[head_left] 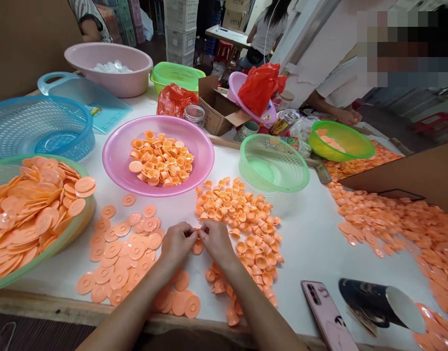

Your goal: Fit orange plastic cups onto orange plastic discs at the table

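My left hand point(178, 246) and my right hand point(216, 241) meet above the white table, their fingertips pinching a small orange piece point(197, 230). Just below them lies an orange disc point(197, 246). To the left spreads a layer of flat round orange discs point(121, 258). A heap of small orange cups point(238, 229) lies to the right. A pink bowl point(116, 165) holds more orange cups. A green basin point(65, 246) at the left holds stacked flat discs.
A green colander point(273, 163) stands beyond the cups. A blue basket point(41, 126), pink tub point(109, 68) and cardboard box point(214, 109) stand farther back. A phone point(328, 317) and black cup point(381, 304) lie at the front right, beside more orange pieces. A co-worker's hand point(347, 117) rests at the back right.
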